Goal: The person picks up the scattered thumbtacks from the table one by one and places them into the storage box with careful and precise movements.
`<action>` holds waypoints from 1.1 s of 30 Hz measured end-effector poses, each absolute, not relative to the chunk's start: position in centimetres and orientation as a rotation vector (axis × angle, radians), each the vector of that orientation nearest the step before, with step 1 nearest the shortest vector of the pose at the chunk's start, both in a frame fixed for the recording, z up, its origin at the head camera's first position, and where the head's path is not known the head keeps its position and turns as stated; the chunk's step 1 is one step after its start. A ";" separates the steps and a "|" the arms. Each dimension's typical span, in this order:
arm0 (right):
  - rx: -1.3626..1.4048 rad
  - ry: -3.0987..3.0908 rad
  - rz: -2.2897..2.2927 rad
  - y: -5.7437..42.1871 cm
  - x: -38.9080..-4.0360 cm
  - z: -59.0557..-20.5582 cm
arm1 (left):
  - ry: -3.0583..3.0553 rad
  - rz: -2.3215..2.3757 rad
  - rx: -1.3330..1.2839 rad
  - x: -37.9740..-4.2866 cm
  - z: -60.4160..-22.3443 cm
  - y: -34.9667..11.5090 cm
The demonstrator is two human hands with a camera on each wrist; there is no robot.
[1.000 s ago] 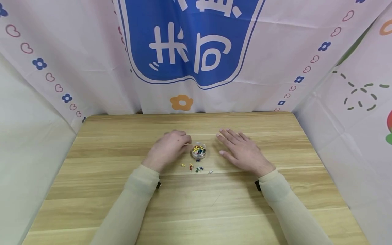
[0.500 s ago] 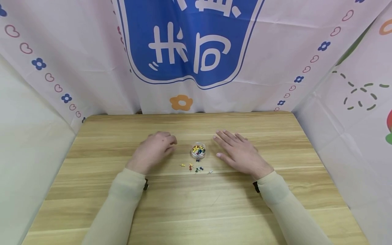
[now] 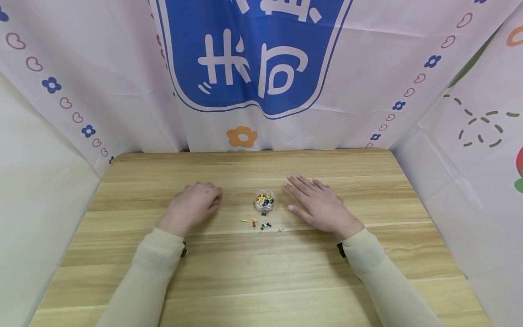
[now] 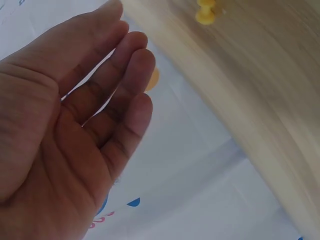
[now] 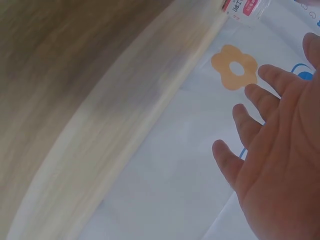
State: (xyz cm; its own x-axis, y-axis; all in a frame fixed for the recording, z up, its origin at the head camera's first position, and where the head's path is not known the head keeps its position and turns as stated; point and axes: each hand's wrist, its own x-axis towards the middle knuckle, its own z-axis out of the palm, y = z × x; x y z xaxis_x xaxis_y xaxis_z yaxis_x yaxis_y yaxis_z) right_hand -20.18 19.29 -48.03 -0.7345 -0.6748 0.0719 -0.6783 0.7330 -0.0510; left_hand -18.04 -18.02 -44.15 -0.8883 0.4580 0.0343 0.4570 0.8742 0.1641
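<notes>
A small clear round box (image 3: pixel 264 209) of mixed-colour push pins stands mid-table in the head view. In front of it lie loose push pins, including a yellow push pin (image 3: pixel 244 220), a red push pin (image 3: pixel 254 224), a green push pin (image 3: pixel 263 227) and a white push pin (image 3: pixel 280 230). My left hand (image 3: pixel 189 208) is off to the box's left, its fingers loosely bent and holding nothing. One yellow push pin (image 4: pixel 205 14) shows near the top of the left wrist view. To the right of the box, my right hand (image 3: pixel 322 208) has its fingers extended and spread, also holding nothing.
The wooden table (image 3: pixel 261 281) has a printed white curtain (image 3: pixel 339 129) hanging along its back edge. White side panels (image 3: pixel 441 200) flank it. In the right wrist view, a clear item with a red label (image 5: pixel 247 9) shows at the top edge.
My left hand has drawn away from the box toward the left. My right hand has shifted very slightly left and is now nearly still. The box and loose push pins stay in place.
</notes>
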 end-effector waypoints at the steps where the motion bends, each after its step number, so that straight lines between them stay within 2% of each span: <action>1: 1.127 -2.879 0.113 19.3 -20.2 -48.1 | 3.034 0.255 0.742 -18.0 -44.2 -18.1; 16: 1.133 -2.871 0.106 19.3 -20.2 -48.3 | 2.924 0.161 0.628 -17.0 -44.1 -19.2; 33: 1.134 -2.870 0.122 19.3 -20.2 -48.4 | 2.920 0.141 0.668 -17.4 -45.3 -19.2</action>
